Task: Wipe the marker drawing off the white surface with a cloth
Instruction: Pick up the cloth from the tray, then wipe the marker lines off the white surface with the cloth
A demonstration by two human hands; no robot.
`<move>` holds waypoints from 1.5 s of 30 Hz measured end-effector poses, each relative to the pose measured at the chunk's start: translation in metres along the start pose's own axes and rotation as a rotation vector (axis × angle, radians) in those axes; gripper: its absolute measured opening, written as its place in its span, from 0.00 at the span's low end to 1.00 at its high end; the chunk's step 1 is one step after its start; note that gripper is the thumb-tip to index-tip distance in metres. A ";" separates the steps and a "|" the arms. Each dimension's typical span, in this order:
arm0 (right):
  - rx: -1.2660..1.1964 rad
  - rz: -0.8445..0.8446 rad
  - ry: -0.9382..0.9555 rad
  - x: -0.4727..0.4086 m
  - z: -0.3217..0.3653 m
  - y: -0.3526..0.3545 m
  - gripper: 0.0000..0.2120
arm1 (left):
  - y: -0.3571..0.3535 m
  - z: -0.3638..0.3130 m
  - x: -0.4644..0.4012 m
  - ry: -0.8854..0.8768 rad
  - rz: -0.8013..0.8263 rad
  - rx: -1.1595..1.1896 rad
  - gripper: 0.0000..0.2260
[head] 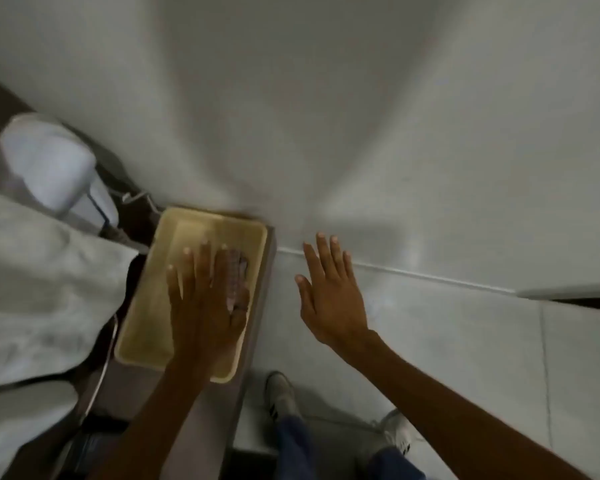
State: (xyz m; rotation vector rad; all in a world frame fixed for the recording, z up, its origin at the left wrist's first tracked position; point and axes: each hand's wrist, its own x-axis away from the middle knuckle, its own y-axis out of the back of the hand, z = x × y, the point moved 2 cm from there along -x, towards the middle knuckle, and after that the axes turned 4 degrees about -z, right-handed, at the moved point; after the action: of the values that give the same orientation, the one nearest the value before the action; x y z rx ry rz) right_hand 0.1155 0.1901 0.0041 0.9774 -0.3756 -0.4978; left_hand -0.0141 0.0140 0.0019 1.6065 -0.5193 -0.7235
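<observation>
My left hand (201, 303) lies flat, fingers spread, over a cream tray (146, 306) on a narrow brown stand. A small checkered pinkish cloth (238, 271) lies in the tray under my index finger and thumb; whether the hand grips it I cannot tell. My right hand (329, 292) hovers open, fingers apart, in front of the white wall surface (326, 116), holding nothing. No marker drawing shows on the white surface in this blurred frame.
A white bed sheet (39, 289) and a white pillow-like object (49, 161) lie at the left, with a thin cable beside the tray. The pale tiled floor (465, 341) and my two shoes (281, 393) are below.
</observation>
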 end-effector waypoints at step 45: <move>-0.194 0.007 -0.456 0.180 -0.405 -0.275 0.38 | -0.391 -0.221 0.170 -0.045 0.317 0.207 0.31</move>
State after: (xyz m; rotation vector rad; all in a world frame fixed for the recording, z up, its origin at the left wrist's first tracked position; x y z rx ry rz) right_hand 0.4094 0.2417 -0.4237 0.6692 -0.7244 -0.7381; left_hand 0.2355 0.1153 -0.3957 1.6493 -0.8824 -0.4792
